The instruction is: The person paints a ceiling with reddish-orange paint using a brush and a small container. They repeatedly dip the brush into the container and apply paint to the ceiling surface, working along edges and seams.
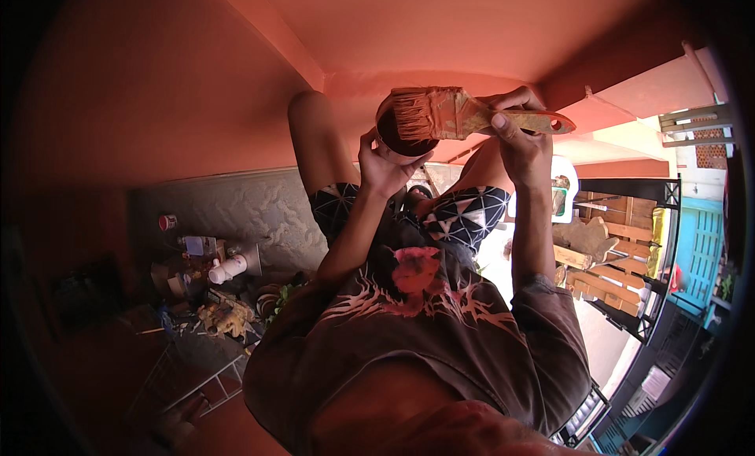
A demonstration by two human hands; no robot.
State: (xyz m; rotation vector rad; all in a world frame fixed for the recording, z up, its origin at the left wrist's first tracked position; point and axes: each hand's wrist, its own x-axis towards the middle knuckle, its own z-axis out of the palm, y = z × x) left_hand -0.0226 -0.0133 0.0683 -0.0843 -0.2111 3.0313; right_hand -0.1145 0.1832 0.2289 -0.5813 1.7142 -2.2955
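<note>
My left hand (385, 171) holds a small round container (410, 147) from below, fingers wrapped about its side. Its inside looks dark, and how much paint it holds cannot be made out. Across the container's mouth lies a wide paintbrush (450, 114), its bristles and metal band coated in orange-red paint. The brush's handle, smeared with paint and pierced by a hole at its end, is gripped by my right hand (519, 133) with the thumb pressed along it. The bristles point left and cover part of the container's opening.
An orange-red painted wall (181, 86) rises close in front. To the left stand a white cylindrical container (228, 269), a small paint tub (167, 221) and a metal ladder (212, 389). Wooden planks (617, 259), a white plastic chair (563, 188) and a turquoise gate (698, 247) are at the right.
</note>
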